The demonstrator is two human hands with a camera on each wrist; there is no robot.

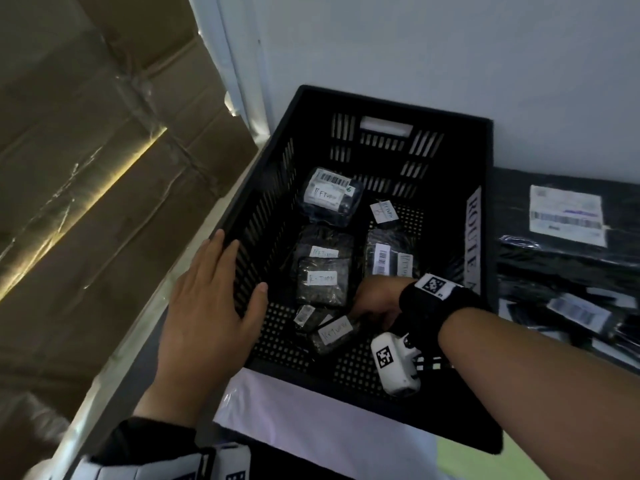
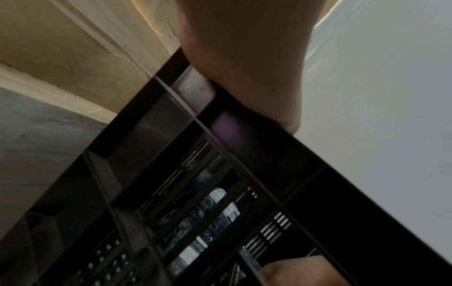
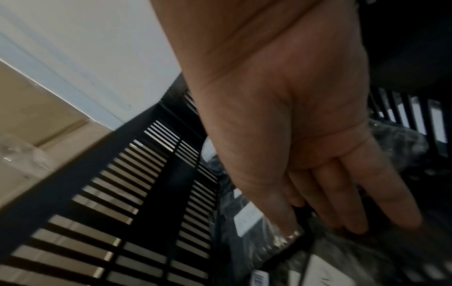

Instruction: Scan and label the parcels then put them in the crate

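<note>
Head view: I see the black slatted crate (image 1: 479,161) standing at the table's far left, against the white wall (image 1: 450,57). My left hand (image 1: 211,303) rests on the crate's left rim, fingers straight and together, thumb spread inside the wall; the grip is apart and holds nothing. My right hand (image 1: 375,299) reaches down into the crate near its near right corner, fingers extended toward the parcels on the floor; a black wrist strap (image 1: 433,299) with a coded tag and a white camera unit (image 1: 394,365) hide part of it. Six or so dark parcels lie in the crate, each with a white handwritten label; the nearest parcel (image 1: 334,334) lies just beside the right fingertips. More parcels (image 1: 568,216) with barcode labels lie on the table to the crate's right. A cardboard box (image 1: 86,168) stands left of the table.

Left wrist view: the left hand (image 2: 244,63) shows from beneath, its palm pressing the crate rim (image 2: 193,87); parcels appear only through the slats.

Right wrist view: the right hand (image 3: 305,135) shows palm-on, fingers (image 3: 349,212) straight and close together, tips at a shiny parcel (image 3: 257,241); whether they touch it I cannot tell. The grip is apart, clamped on nothing.
</note>
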